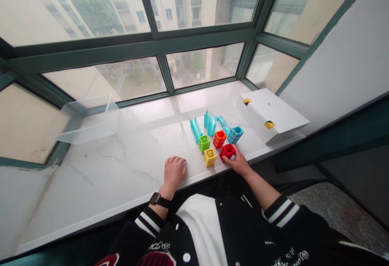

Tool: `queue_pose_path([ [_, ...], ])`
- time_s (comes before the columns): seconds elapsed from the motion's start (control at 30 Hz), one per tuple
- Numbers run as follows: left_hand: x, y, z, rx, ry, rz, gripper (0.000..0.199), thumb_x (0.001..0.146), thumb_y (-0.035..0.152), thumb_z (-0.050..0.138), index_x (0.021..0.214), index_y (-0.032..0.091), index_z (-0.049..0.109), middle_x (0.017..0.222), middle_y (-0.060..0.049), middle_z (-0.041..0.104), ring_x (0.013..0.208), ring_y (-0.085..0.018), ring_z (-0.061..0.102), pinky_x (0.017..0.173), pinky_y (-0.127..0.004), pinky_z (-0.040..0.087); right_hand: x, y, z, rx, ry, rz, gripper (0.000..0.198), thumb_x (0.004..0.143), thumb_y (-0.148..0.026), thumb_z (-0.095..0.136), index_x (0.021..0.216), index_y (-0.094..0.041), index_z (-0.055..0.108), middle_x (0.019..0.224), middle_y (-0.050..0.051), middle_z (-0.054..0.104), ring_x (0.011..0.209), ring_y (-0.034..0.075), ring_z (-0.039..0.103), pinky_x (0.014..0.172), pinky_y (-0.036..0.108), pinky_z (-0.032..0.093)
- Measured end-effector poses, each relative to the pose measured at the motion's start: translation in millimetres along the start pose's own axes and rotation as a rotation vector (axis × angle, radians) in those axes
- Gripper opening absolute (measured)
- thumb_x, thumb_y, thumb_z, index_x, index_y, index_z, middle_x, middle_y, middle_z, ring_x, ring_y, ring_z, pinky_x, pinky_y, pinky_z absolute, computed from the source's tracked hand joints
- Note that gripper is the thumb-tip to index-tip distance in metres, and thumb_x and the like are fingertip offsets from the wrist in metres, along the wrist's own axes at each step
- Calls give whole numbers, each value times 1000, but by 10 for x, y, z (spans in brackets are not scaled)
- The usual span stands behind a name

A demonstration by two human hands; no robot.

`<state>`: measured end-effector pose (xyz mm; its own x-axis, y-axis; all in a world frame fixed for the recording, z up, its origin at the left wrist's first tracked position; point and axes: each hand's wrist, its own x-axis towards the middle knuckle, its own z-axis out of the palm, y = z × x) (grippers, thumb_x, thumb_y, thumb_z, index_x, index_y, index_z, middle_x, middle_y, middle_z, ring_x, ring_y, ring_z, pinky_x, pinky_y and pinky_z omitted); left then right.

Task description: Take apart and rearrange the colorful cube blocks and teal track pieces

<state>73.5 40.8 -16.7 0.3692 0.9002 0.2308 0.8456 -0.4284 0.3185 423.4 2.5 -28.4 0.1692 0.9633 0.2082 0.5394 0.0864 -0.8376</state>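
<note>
My right hand [240, 163] is closed around a red toy block [227, 152] with a round opening in its top, near the front edge of the sill. Just left of it stands a yellow block [210, 157]. Behind these are a green block [204, 143], an orange block [219, 139] and a blue block [235, 135]. Clear turquoise track pieces lie at the back: a straight one [196, 130], a curved one [210, 122] and another slide piece [224, 124]. My left hand [175, 171] rests on the sill left of the blocks, fingers loosely bent, holding nothing.
The white marble-patterned sill [136, 148] runs along the windows. An open clear plastic bin [94, 130] stands at the far left. On the right is a white box [273, 114] with yellow-and-black tabs. The sill's front edge is close to my body.
</note>
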Motion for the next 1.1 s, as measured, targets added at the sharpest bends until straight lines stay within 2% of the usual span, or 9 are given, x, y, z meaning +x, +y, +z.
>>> queue_pose_path([
  [0.37, -1, 15, -15, 3, -2, -3, 20, 97, 25, 58, 105, 27, 76, 107, -9, 77, 115, -31, 61, 107, -49, 41, -32, 62, 53, 19, 22, 63, 64, 83, -53, 76, 137, -26, 55, 129, 13, 68, 121, 33, 65, 110, 55, 51],
  [0.7, -3, 12, -6, 4, -10, -7, 21, 99, 26, 56, 107, 27, 75, 109, -9, 76, 116, -32, 61, 109, -50, 40, -32, 88, 60, 41, 0, 91, 60, 82, -52, 76, 133, -26, 58, 125, 11, 69, 121, 33, 65, 110, 54, 51],
  [1.1, -5, 18, -14, -15, -20, -9, 22, 99, 25, 56, 108, 28, 76, 109, -9, 76, 117, -33, 60, 109, -53, 39, -19, 135, 161, 67, 15, 70, 64, 84, -56, 75, 137, -26, 54, 132, 12, 65, 127, 33, 61, 114, 56, 47],
])
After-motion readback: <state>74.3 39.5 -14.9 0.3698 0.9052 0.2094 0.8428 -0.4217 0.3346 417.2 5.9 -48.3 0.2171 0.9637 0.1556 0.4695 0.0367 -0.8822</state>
